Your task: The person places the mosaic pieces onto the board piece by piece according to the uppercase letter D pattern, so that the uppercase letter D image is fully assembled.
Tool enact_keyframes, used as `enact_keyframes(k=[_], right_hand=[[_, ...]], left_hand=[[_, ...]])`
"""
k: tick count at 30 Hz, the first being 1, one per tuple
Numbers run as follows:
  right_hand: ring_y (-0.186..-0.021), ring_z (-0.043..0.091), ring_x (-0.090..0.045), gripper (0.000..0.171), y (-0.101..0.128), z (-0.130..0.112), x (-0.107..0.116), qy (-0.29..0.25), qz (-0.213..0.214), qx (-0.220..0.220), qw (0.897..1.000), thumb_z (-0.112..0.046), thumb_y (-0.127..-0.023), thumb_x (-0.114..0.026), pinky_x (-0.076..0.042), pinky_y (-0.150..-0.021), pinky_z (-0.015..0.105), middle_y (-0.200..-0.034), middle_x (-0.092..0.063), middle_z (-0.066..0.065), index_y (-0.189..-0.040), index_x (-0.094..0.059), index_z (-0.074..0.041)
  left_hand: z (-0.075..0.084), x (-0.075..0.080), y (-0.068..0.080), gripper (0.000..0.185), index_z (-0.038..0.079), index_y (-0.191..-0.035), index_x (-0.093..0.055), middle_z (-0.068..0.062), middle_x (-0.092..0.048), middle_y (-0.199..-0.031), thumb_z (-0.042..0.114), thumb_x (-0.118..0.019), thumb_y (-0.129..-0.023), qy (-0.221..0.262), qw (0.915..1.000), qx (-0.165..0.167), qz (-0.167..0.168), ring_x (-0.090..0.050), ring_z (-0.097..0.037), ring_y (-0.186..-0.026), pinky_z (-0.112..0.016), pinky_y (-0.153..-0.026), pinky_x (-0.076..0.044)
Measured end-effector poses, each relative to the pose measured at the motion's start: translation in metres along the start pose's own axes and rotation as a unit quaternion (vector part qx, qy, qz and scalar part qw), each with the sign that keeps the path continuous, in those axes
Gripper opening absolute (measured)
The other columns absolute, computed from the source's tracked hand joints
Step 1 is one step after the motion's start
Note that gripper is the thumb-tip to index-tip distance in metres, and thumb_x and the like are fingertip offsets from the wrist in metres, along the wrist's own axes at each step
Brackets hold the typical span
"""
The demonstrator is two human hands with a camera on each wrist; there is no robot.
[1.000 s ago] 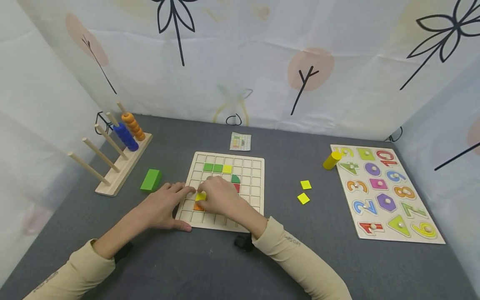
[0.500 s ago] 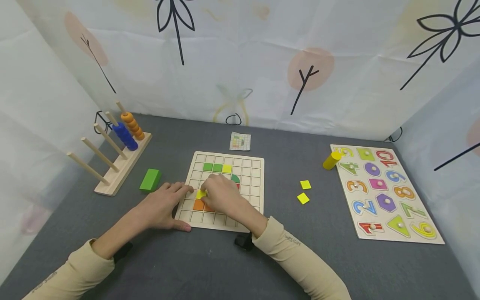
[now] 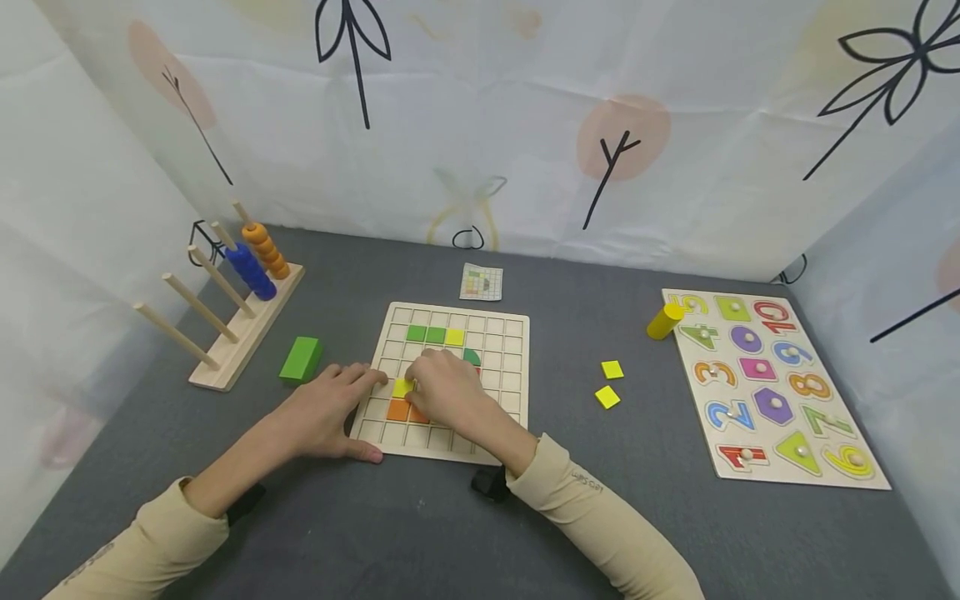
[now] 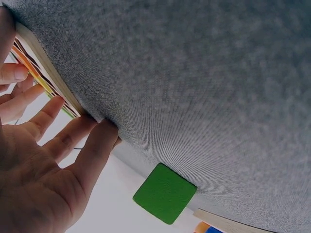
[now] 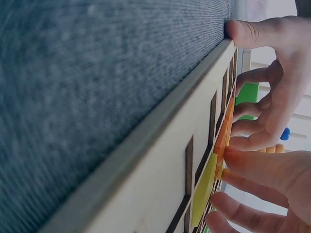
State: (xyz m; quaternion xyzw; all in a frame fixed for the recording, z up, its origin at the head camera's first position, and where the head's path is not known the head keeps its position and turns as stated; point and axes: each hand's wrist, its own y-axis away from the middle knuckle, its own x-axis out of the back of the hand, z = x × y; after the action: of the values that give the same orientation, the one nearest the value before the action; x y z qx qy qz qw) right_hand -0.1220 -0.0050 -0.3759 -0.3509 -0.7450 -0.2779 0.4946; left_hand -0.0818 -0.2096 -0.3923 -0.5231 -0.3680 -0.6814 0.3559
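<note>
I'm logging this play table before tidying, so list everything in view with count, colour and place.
Wooden grid board: one, pale wood, table centre.
Tiles in the board: two green, two yellow, orange, a green quarter-round above a partly hidden red piece.
Loose yellow square tiles: two, right of the board.
Yellow wooden cylinder: one, beside the number puzzle.
Number and shape peg puzzle: one, multicoloured, far right.
Green wooden block: one, left of the board.
Wooden peg rack: one, far left, holding blue rings and orange rings.
Pattern card: one, behind the board.
Left hand: rests on the board's left edge.
Right hand: fingers on a yellow tile.
</note>
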Motion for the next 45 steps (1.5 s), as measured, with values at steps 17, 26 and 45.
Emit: enact_keyframes(k=[17,26,45], right_hand=[[-0.087,0.019,-0.065,0.024,0.010,0.006,0.008,-0.006,0.000,-0.001,1.000,-0.019,-0.092,-0.074,-0.045,-0.056,0.022,-0.105,-0.074,0.005,-0.115,-0.079,-0.014],[-0.089,0.022,-0.063,0.024,0.026,0.023,0.017,-0.027,0.019,-0.017,0.999,-0.022,-0.092,-0.075,-0.052,-0.064,0.031,-0.105,-0.073,0.006,-0.114,-0.079,-0.014],[-0.080,0.019,-0.054,0.021,0.078,0.076,0.030,-0.006,0.049,-0.085,0.995,-0.018,-0.089,-0.078,-0.042,-0.057,0.029,-0.097,-0.070,0.006,-0.110,-0.081,-0.013]], left_hand=[[0.003,0.003,0.000,0.100,0.011,-0.138,-0.055,-0.019,-0.059,-0.141,0.072,-0.084,-0.065,0.009,1.0000,-0.001,0.004,-0.059,-0.044,-0.120,-0.058,-0.094,-0.054],[0.003,0.002,0.000,0.098,0.011,-0.138,-0.054,-0.018,-0.059,-0.142,0.069,-0.086,-0.065,0.004,1.0000,0.005,-0.006,-0.059,-0.044,-0.121,-0.057,-0.094,-0.054],[0.002,0.001,0.001,0.099,0.011,-0.139,-0.054,-0.018,-0.059,-0.141,0.069,-0.086,-0.066,0.001,1.0000,0.001,0.004,-0.059,-0.043,-0.120,-0.056,-0.093,-0.054]])
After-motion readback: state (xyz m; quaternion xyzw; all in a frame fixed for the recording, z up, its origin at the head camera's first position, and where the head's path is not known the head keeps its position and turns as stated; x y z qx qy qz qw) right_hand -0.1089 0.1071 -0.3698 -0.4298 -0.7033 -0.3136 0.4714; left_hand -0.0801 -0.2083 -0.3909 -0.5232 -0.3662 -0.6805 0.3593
